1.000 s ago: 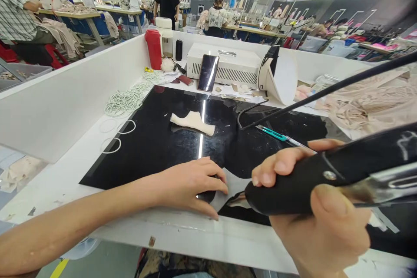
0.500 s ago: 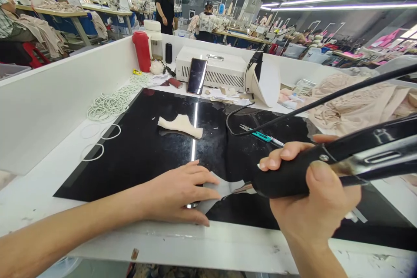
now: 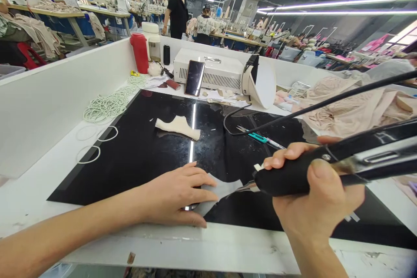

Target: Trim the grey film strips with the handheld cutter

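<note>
The left hand (image 3: 176, 193) rests palm-down, fingers spread over a grey piece (image 3: 224, 186); the right hand (image 3: 321, 208) grips a black tool (image 3: 286, 180), and beyond that hand a cable (image 3: 293, 116) crosses teal snips (image 3: 257, 137).

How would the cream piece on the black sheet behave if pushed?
The cream piece is probably light, being small and narrow. It may bend, as it looks cloth-like. It might slide easily, since the black sheet beneath looks shiny.
</note>
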A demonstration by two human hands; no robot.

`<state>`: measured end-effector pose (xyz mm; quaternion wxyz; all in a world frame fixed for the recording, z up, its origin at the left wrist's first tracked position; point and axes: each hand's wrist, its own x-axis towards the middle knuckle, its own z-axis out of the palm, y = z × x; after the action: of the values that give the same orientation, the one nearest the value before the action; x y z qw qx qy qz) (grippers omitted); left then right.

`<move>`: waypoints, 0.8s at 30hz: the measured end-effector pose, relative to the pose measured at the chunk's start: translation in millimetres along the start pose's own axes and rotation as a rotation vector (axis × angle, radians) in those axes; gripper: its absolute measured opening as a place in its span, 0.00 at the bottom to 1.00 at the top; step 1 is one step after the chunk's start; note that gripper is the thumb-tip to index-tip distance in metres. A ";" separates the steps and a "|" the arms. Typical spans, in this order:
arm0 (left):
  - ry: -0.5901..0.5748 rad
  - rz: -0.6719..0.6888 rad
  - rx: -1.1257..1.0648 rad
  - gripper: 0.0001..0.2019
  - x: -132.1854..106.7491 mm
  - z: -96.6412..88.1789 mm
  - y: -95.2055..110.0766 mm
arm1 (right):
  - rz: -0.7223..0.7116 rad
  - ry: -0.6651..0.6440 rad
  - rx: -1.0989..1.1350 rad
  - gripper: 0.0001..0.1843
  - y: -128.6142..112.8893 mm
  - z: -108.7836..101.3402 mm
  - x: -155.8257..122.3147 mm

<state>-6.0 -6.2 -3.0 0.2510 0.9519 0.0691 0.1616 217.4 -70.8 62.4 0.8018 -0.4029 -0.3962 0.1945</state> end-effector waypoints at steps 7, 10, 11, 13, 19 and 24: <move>-0.012 -0.007 0.014 0.23 -1.1 0.5 -0.7 | -0.023 0.032 0.004 0.19 3.4 -6.3 6.5; -0.031 -0.015 0.017 0.23 -1.4 -0.1 -1.0 | -0.030 0.041 -0.005 0.19 4.2 -5.3 5.0; -0.032 -0.015 0.017 0.23 -1.5 -0.3 -1.0 | -0.029 0.043 -0.010 0.19 4.4 -5.0 4.3; -0.031 -0.007 0.016 0.23 -1.5 -0.6 -1.0 | -0.019 0.041 -0.018 0.20 5.0 -4.6 3.2; -0.026 0.006 0.029 0.22 -0.5 -1.9 -0.6 | -0.026 0.049 -0.027 0.21 8.8 -3.7 2.7; -0.019 -0.001 -0.004 0.23 -1.1 -2.9 -1.3 | 0.002 0.028 -0.023 0.20 10.2 -7.0 5.3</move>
<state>-8.1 -4.0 -1.6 0.2537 0.9529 0.0668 0.1524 226.3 -64.8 54.2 0.8023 -0.4154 -0.3867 0.1852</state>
